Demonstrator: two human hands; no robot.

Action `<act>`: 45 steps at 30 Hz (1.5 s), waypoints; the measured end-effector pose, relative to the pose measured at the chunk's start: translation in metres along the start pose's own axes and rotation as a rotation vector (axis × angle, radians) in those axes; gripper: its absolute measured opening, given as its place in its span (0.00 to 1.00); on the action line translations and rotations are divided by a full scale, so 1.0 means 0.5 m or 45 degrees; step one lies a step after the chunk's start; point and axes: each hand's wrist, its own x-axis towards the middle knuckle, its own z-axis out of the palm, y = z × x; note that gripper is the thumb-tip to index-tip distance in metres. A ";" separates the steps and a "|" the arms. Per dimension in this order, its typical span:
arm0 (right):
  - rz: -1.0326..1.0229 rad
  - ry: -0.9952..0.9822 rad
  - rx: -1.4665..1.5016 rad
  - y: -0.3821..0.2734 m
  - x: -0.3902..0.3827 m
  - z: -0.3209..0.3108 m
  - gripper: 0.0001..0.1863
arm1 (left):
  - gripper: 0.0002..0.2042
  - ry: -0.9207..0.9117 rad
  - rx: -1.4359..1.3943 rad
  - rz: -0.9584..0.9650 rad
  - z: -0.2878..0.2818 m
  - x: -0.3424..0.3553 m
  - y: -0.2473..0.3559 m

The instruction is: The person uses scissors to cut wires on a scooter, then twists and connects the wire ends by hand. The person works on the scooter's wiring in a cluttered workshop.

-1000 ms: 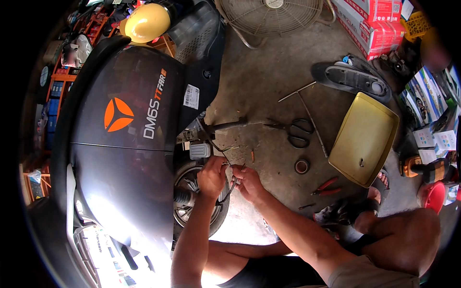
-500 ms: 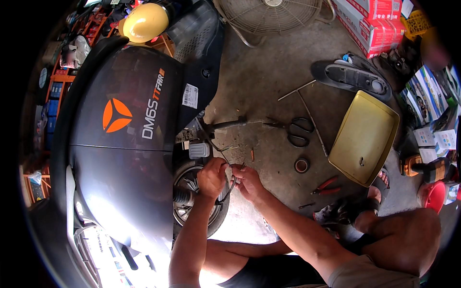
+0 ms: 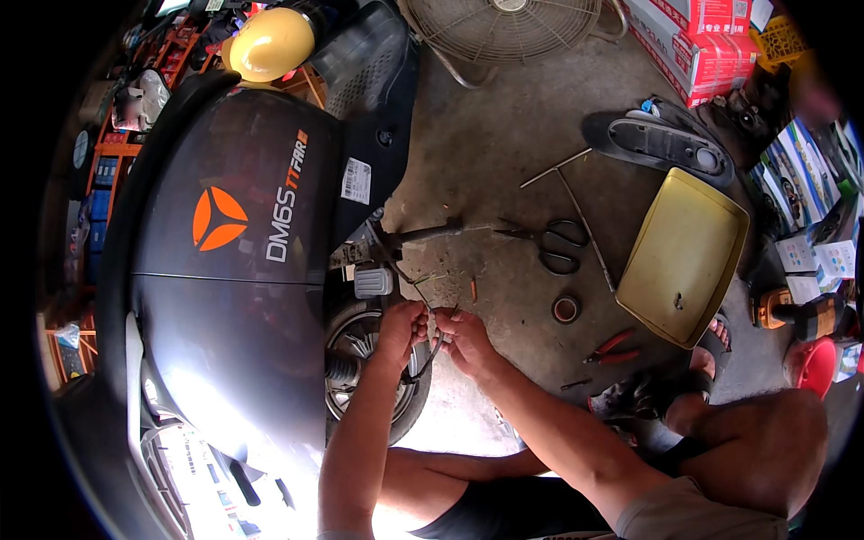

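Observation:
Beside the scooter's wheel (image 3: 396, 416), both of my hands work close together on a thin dark cable (image 3: 429, 364). My left hand (image 3: 401, 335) is closed, fingertips pinching the cable's upper stretch, which comes down from under the scooter (image 3: 225, 310). My right hand (image 3: 463, 340) pinches the same cable just to the right, and its lower part curves down toward the wheel. The exact spot between my fingertips is too small to make out. A grey pedal-like block (image 3: 373, 282) sits just above my left hand.
On the floor to the right lie black-handled scissors (image 3: 560, 247), a T-shaped metal rod (image 3: 576, 202), a tape roll (image 3: 565, 310), red-handled pliers (image 3: 612, 349) and a yellow tray (image 3: 684, 256). A fan (image 3: 508, 31) stands at the far side, with red-and-white boxes (image 3: 697, 54) beyond.
My left hand has turned slightly at the wrist, its fingers curling in by the cable. The right hand stays in nearly the same place.

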 end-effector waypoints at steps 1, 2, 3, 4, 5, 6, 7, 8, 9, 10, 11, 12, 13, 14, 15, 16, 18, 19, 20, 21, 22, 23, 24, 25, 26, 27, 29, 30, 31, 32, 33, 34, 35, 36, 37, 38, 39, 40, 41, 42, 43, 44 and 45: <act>0.005 0.015 0.006 0.003 0.002 0.001 0.08 | 0.07 -0.058 -0.116 -0.067 -0.012 0.006 -0.006; 0.004 0.034 0.013 0.006 0.005 -0.001 0.08 | 0.08 -0.123 -0.230 -0.134 -0.009 0.005 -0.002; 0.004 0.052 0.020 0.008 0.008 -0.003 0.08 | 0.08 -0.074 -0.094 -0.092 -0.004 0.002 0.001; 0.006 0.057 0.014 0.009 0.009 -0.007 0.08 | 0.09 -0.023 0.041 -0.049 0.000 -0.004 0.003; 0.007 0.065 0.010 0.008 0.009 -0.009 0.08 | 0.09 0.025 0.177 -0.007 0.007 -0.012 0.009; 0.008 0.073 0.006 0.007 0.009 -0.011 0.09 | 0.08 0.061 0.225 0.046 0.011 -0.019 0.014; -0.003 0.087 0.008 0.007 0.009 -0.012 0.09 | 0.07 0.097 0.273 0.099 0.014 -0.027 0.017; -0.009 0.098 0.010 0.009 0.009 -0.010 0.09 | 0.06 0.139 0.320 0.152 0.012 -0.034 0.016; -0.015 0.109 0.011 0.011 0.009 -0.009 0.09 | 0.05 0.184 0.519 0.415 0.009 -0.035 0.005; -0.012 0.116 0.016 0.012 0.009 -0.009 0.09 | 0.04 0.227 0.717 0.679 0.006 -0.031 -0.011; -0.008 0.123 0.019 0.012 0.009 -0.008 0.09 | 0.05 0.271 0.913 0.943 0.013 -0.035 -0.014; -0.004 0.129 0.022 0.012 0.009 -0.007 0.09 | 0.06 0.317 1.026 1.043 0.017 -0.038 -0.012; -0.001 0.106 0.029 0.013 0.008 -0.006 0.09 | 0.07 0.364 1.140 1.143 0.020 -0.042 -0.006; -0.001 0.084 0.034 0.011 0.009 -0.009 0.09 | 0.09 0.409 1.253 1.245 0.028 -0.046 0.004; -0.001 0.062 0.039 0.011 0.010 -0.011 0.09 | 0.08 0.429 1.319 1.258 0.032 -0.049 0.009; -0.006 0.064 0.038 0.011 0.010 -0.013 0.08 | 0.07 0.448 1.386 1.271 0.035 -0.051 0.014; -0.012 0.069 0.036 0.008 0.006 -0.008 0.08 | 0.05 0.483 1.460 1.286 0.037 -0.052 0.015; -0.014 0.081 0.035 0.006 0.004 -0.005 0.08 | 0.05 0.497 1.466 1.290 0.038 -0.052 0.015; -0.017 0.092 0.036 0.007 0.003 -0.005 0.08 | 0.04 0.510 1.475 1.295 0.039 -0.051 0.015; -0.019 0.104 0.038 0.007 0.003 -0.005 0.08 | 0.04 0.513 1.490 1.319 0.037 -0.051 0.015; -0.019 0.093 0.038 0.007 0.004 -0.004 0.08 | 0.03 0.516 1.506 1.344 0.034 -0.050 0.014; -0.020 0.083 0.038 0.009 0.006 -0.007 0.08 | 0.03 0.519 1.521 1.369 0.033 -0.050 0.013; -0.021 0.072 0.037 0.010 0.008 -0.009 0.08 | 0.02 0.524 1.519 1.367 0.035 -0.050 0.012; -0.024 0.071 0.042 0.012 0.011 -0.012 0.08 | 0.02 0.528 1.518 1.365 0.037 -0.050 0.012; -0.023 0.068 0.045 0.013 0.012 -0.012 0.08 | 0.02 0.537 1.518 1.362 0.038 -0.052 0.011; -0.023 0.064 0.049 0.014 0.013 -0.012 0.08 | 0.02 0.539 1.514 1.351 0.037 -0.051 0.009; -0.012 0.044 0.049 0.013 0.014 -0.013 0.08 | 0.03 0.541 1.508 1.331 0.036 -0.049 0.003; -0.008 0.034 0.049 0.012 0.014 -0.013 0.08 | 0.03 0.541 1.497 1.316 0.037 -0.049 0.002; -0.009 0.051 0.050 0.011 0.012 -0.013 0.07 | 0.03 0.541 1.487 1.301 0.038 -0.051 0.001; -0.010 0.067 0.051 0.011 0.010 -0.012 0.07 | 0.03 0.541 1.477 1.287 0.039 -0.052 0.001; -0.011 0.084 0.052 0.010 0.008 -0.010 0.07 | 0.04 0.529 1.444 1.252 0.040 -0.053 0.001; -0.013 0.094 0.055 0.010 0.007 -0.008 0.07 | 0.04 0.517 1.412 1.217 0.041 -0.054 0.000; -0.015 0.104 0.058 0.011 0.009 -0.008 0.07 | 0.04 0.506 1.379 1.182 0.042 -0.056 -0.001; -0.018 0.115 0.060 0.012 0.010 -0.009 0.07 | 0.05 0.510 1.270 1.124 0.044 -0.055 -0.007; -0.021 0.109 0.055 0.011 0.011 -0.012 0.07 | 0.06 0.513 1.161 1.066 0.045 -0.050 -0.017; -0.029 0.106 0.051 0.008 0.011 -0.016 0.07 | 0.07 0.511 1.052 1.008 0.046 -0.042 -0.029; -0.023 0.095 0.044 0.010 0.009 -0.014 0.07 | 0.08 0.485 0.916 0.873 0.031 -0.034 -0.050; -0.016 0.062 0.042 0.011 0.007 -0.012 0.06 | 0.09 0.458 0.779 0.739 0.013 -0.020 -0.075; -0.011 0.032 0.039 0.008 0.004 -0.010 0.06 | 0.10 0.427 0.640 0.606 0.009 -0.019 -0.080; -0.006 0.002 0.036 0.005 0.002 -0.008 0.05 | 0.10 0.378 0.505 0.577 0.007 -0.018 -0.086; -0.002 -0.002 0.028 0.003 0.000 -0.005 0.06 | 0.10 0.327 0.370 0.549 0.009 -0.015 -0.093; -0.002 -0.002 0.018 -0.003 -0.003 -0.007 0.06 | 0.10 0.271 0.233 0.521 0.016 -0.014 -0.092; -0.002 -0.002 0.009 -0.007 -0.005 -0.006 0.07 | 0.10 0.272 0.171 0.486 0.019 -0.013 -0.088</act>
